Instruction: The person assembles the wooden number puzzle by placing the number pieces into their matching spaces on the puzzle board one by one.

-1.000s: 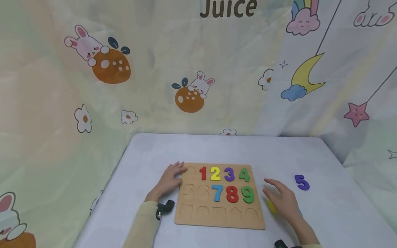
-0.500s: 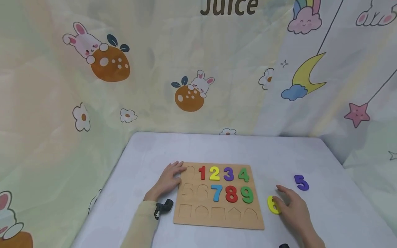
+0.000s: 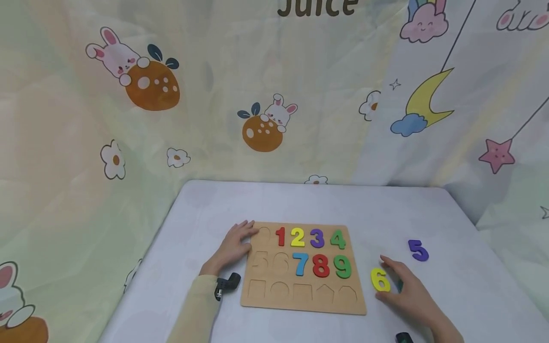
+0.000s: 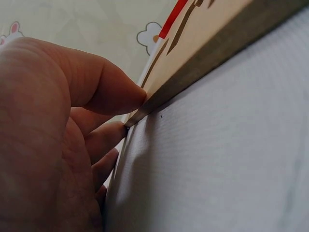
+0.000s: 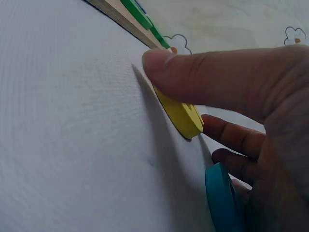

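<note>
My left hand rests at the upper left corner of a wooden number puzzle board, thumb and fingertips against its edge. In the left wrist view the thumb presses the board's rim. My right hand spreads its thumb and index finger around a yellow number 6 lying beside the board. The thumb is close to the 6's lower edge; contact is unclear. The index fingertip stands apart above it. A teal piece lies beneath the right hand, mostly hidden in the head view.
A purple 5 lies on the white table to the right. The board holds 1 to 4 on top and 7, 8 and 9 in the middle row. Outlined recesses show at top left, middle left and along the bottom row.
My right hand has moved right and down from beside the board, uncovering the yellow 6, and its thumb has shifted to the 6's lower edge. The left hand stays at the board.
</note>
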The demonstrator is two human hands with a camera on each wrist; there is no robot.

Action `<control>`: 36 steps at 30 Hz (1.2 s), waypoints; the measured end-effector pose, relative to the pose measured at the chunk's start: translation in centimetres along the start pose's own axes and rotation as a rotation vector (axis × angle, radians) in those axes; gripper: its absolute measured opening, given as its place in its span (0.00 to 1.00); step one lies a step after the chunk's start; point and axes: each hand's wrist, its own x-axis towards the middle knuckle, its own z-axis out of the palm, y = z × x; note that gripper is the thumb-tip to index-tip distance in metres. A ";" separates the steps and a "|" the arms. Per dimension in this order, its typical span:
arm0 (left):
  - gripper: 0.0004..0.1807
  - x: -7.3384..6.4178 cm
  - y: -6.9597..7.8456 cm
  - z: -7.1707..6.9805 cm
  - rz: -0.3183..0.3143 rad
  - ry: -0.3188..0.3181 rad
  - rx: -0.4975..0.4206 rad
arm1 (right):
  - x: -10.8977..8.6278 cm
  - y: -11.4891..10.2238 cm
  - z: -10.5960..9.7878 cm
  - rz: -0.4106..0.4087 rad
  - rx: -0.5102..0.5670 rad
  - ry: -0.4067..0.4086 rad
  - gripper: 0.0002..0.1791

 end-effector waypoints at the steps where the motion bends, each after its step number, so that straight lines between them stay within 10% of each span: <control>1: 0.30 0.0 0.0 0.0 0.002 0.000 -0.002 | -0.1 0.0 0.0 0.003 0.001 -0.009 0.59; 36: 0.30 0.0 0.3 0.1 -0.019 0.004 0.004 | 1.2 -2.7 0.7 -0.163 0.000 0.241 0.47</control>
